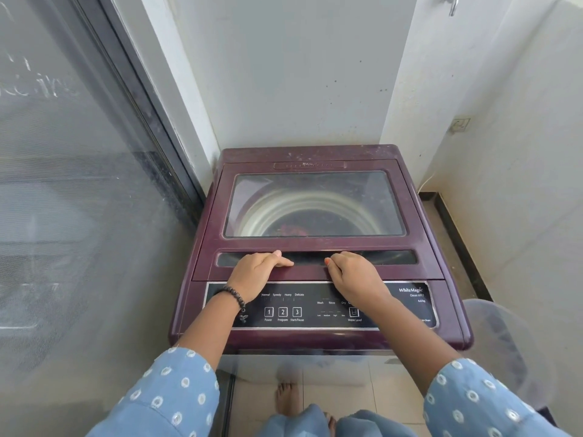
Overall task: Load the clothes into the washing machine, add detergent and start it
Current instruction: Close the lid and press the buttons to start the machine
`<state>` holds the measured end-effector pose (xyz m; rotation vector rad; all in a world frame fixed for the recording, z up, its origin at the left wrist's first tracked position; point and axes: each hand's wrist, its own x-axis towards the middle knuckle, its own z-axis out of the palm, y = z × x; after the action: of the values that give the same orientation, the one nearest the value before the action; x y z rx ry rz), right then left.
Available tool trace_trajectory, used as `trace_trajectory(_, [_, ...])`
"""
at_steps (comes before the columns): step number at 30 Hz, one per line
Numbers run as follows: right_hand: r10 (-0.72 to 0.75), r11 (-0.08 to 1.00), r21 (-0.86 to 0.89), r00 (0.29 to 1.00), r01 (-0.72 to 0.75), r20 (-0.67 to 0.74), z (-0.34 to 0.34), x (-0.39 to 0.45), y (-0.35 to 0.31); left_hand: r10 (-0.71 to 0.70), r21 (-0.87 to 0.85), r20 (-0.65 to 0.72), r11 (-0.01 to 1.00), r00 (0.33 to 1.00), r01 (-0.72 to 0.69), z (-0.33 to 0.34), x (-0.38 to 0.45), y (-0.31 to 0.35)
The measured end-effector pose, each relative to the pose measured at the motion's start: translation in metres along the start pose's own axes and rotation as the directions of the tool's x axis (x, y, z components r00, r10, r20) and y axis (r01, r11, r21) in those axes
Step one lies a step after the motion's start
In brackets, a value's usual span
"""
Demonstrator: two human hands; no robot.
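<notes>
A glass door is seen at the far left, with a maroon washer set in the corner beside it, its lid down. The left hand, a beaded bracelet at its wrist, is curled over the lid's front handle recess; the right hand is curled there too. Reddish clothes are glimpsed in the drum through the lid's window. A pale basket stands at the right.
</notes>
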<state>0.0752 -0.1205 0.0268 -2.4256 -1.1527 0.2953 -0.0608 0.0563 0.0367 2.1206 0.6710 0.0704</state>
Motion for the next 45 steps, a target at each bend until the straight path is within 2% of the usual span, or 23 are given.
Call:
trace_trajectory(3, [-0.035,0.999,0.013,0.998,0.036,-0.051,0.008,0.0,0.006,0.019,-0.025,-0.006,1.0,1.0,-0.019,0.002,-0.001,-0.007])
trace_trajectory(8, [-0.069,0.998,0.002,0.992,0.07,-0.104,0.021,-0.008,0.015,0.042,-0.315,-0.083,0.947,0.996,-0.066,0.007,-0.012,-0.017])
trace_trajectory(10, [-0.087,0.996,0.001,0.987,0.088,-0.133,0.022,-0.012,0.013,0.038,-0.369,-0.101,0.927,0.994,-0.073,0.006,-0.016,-0.019])
trace_trajectory(15, [-0.079,0.99,-0.123,0.995,0.071,-0.062,0.033,-0.02,-0.014,0.05,-0.325,-0.114,0.942,0.992,-0.085,0.005,-0.02,-0.019])
trace_trajectory(23, [-0.08,0.978,-0.186,0.995,0.091,0.067,0.042,-0.019,-0.042,0.173,-0.292,-0.15,0.933,0.974,-0.211,0.01,-0.016,-0.029])
trace_trajectory(28, [-0.042,0.978,-0.195,0.99,0.069,0.136,0.042,-0.014,-0.055,0.186,-0.36,-0.196,0.9,0.963,-0.247,0.01,-0.017,-0.033])
trace_trajectory(35, [-0.039,0.968,-0.24,0.989,0.073,0.144,0.043,-0.01,-0.057,0.166,-0.51,-0.241,0.816,0.956,-0.27,0.008,-0.011,-0.037])
trace_trajectory(45, [-0.021,0.967,-0.245,0.977,0.074,0.213,0.041,-0.007,-0.057,0.204,-0.615,-0.164,0.744,0.965,-0.261,0.008,-0.013,-0.037])
